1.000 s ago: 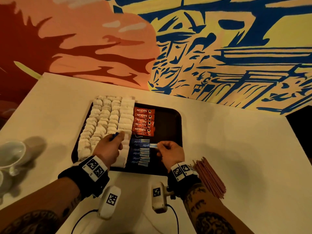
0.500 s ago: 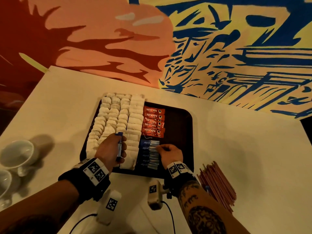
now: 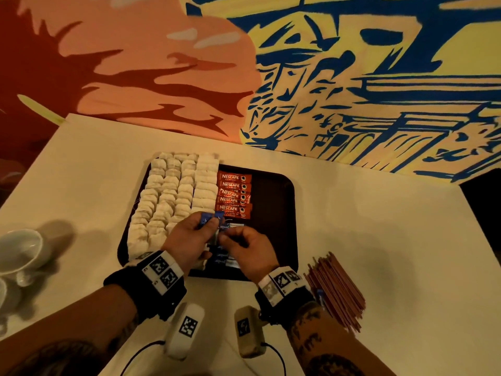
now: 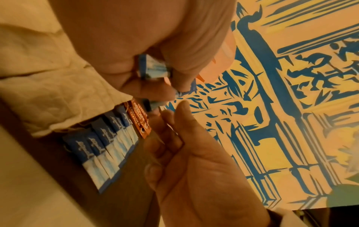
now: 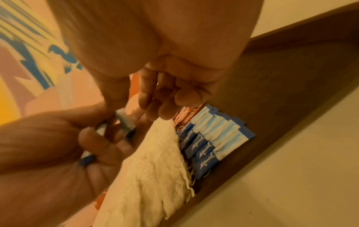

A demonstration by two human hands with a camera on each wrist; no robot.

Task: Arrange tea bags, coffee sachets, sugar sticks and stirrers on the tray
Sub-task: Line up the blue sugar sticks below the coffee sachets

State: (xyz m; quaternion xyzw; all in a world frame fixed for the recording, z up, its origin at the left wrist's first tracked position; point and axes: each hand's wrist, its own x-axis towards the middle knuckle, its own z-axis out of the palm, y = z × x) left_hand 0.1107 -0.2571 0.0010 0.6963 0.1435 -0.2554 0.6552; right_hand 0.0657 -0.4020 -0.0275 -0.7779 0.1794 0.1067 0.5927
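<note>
A dark tray [image 3: 273,202] holds rows of white tea bags [image 3: 173,194], red coffee sachets [image 3: 234,195] and, at its near edge, a row of blue sugar sticks [image 3: 226,260]. My left hand [image 3: 207,222] grips a small bundle of blue sugar sticks [image 3: 210,218] above the tray. My right hand [image 3: 226,236] meets it and pinches one stick of that bundle. In the left wrist view the bundle [image 4: 154,69] sits in my curled fingers. The right wrist view shows the laid row [image 5: 213,136] beside the tea bags [image 5: 155,169]. Brown stirrers [image 3: 336,291] lie on the table right of the tray.
White cups [image 3: 20,251] stand at the table's left edge. A painted wall runs behind the table. The tray's right half [image 3: 271,226] is bare. Cables and tagged devices lie near my wrists.
My right hand laid a sugar stick in the row on the tray, then came back up to the bundle. My left hand has shifted right to meet it.
</note>
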